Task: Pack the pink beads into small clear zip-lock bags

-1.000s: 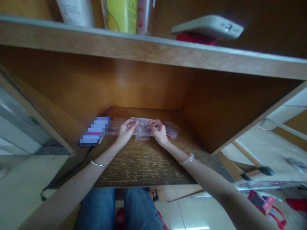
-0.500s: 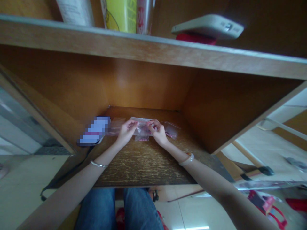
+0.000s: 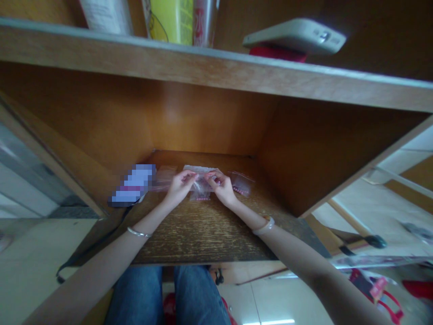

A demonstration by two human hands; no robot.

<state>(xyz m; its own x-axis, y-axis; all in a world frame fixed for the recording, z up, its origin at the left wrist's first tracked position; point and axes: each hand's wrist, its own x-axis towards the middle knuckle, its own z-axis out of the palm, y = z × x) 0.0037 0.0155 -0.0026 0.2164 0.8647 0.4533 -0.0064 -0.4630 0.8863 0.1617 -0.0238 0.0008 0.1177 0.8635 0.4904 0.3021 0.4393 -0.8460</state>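
Observation:
In the head view my left hand and my right hand face each other over the shelf board, fingers pinched. Between them is a small clear plastic bag, gripped near its upper part. A row of small pink beads shows along its bottom edge. Another clear bag with pink beads lies just right of my right hand. Clear plastic bags lie flat to the left of my left hand. Behind the fingers is a whitish plastic piece, partly hidden.
A phone-like object with a blurred-out screen leans at the left, its dark strap trailing forward. Cabinet walls enclose both sides. Overhead, an upper shelf carries a yellow package and a white device on something red.
The fingertips of both hands have come slightly closer together over the bag. Everything else lies as before.

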